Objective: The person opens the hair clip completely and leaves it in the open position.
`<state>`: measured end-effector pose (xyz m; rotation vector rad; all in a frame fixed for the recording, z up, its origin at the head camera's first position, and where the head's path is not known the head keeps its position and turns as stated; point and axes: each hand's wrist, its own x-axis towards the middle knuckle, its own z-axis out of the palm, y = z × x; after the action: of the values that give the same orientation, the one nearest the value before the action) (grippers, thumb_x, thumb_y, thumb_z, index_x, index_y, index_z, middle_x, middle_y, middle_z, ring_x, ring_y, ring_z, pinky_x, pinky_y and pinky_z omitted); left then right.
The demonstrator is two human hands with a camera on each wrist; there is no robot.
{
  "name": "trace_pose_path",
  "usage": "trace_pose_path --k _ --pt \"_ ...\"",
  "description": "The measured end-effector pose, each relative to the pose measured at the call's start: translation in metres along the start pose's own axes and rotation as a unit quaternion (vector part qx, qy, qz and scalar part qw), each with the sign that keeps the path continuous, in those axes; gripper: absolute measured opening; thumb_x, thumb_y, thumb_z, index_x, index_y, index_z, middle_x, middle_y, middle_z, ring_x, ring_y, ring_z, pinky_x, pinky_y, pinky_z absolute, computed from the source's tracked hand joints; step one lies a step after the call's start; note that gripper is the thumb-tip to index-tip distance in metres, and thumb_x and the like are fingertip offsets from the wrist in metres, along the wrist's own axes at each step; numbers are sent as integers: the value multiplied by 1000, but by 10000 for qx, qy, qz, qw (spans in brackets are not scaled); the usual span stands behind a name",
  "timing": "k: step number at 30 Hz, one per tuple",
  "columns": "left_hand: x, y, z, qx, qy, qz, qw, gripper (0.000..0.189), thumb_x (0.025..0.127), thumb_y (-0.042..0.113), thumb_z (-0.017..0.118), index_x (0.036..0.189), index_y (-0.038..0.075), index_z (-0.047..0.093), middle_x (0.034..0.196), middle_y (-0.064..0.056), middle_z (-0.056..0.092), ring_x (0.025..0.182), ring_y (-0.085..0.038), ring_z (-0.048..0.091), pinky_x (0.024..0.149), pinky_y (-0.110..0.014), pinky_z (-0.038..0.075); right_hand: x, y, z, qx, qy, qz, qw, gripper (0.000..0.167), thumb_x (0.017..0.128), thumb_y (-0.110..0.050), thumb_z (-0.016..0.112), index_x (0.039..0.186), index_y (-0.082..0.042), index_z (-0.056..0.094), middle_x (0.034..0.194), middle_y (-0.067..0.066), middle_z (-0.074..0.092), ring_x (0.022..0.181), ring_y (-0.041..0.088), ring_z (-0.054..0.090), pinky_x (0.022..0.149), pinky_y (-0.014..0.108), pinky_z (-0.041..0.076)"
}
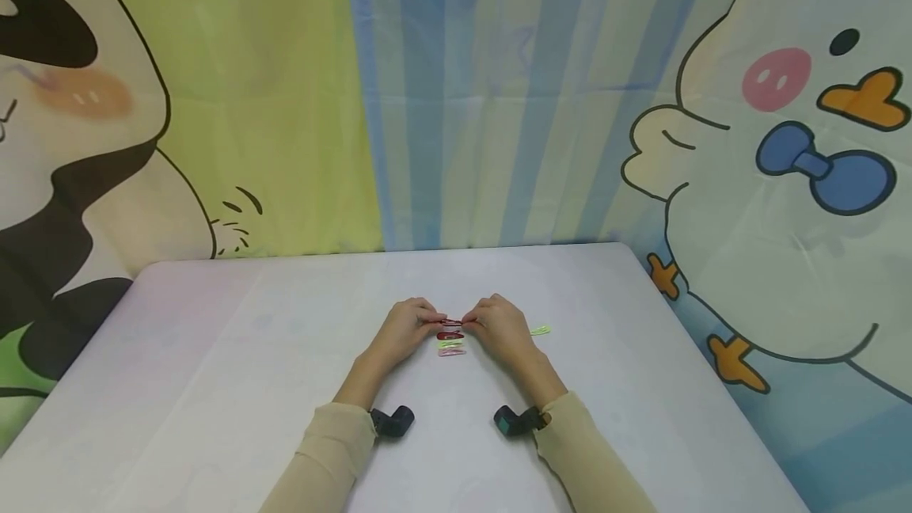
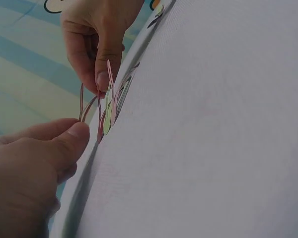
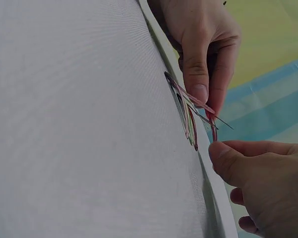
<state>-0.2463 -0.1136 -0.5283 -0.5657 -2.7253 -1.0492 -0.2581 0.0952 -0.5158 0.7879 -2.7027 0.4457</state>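
The left hand [image 1: 406, 325] pinches the left end of a red clip [image 1: 452, 323] between thumb and finger, and the right hand [image 1: 499, 327] pinches its right end, so the clip spans the narrow gap between the two sets of fingertips. Whether it touches the table [image 1: 214, 378] cannot be told. Just on the person's side of it lies a row of clips: a second red clip [image 1: 450, 336], a green clip [image 1: 450, 344] and a pink clip [image 1: 452, 353], so close that touching or apart is unclear. A lone green clip [image 1: 540, 331] lies just right of the right hand, partly hidden by it. The far edge [image 1: 342, 254] runs beyond the hands, with a strip of white top between. A broad stretch of top separates the left hand from the left edge [image 1: 78, 362]; the right edge [image 1: 705, 370] is somewhat nearer the row, yet well apart. More top reaches toward the person between the sleeves [image 1: 321, 450], and printed cloth [image 1: 463, 101] rises behind the far edge.
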Motion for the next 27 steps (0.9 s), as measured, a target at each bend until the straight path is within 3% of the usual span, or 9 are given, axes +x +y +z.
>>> trace_pose_path --k 11,20,27 --pt "0 1 2 176 -163 31 9997 17 82 14 73 98 14 77 89 1 70 86 -15 64 79 -33 51 -2 2 2 -27 -65 -39 10000 6 82 -30 73 84 -27 78 83 -13 69 79 6 57 68 24 47" --pt "-1 3 0 236 -230 -30 9995 16 83 14 73 98 13 77 86 3 65 81 -13 61 75 -31 50 -3 1 1 -2 -35 -181 9998 6 83 -29 73 84 -27 78 83 -12 69 77 8 56 67 24 47" --pt "-1 2 -1 91 -339 -136 9993 15 83 13 72 97 12 77 85 4 63 80 -10 59 74 -29 49 -1 -2 2 134 -325 271 9990 7 84 -30 72 87 -28 78 85 -13 69 79 6 56 68 23 46"
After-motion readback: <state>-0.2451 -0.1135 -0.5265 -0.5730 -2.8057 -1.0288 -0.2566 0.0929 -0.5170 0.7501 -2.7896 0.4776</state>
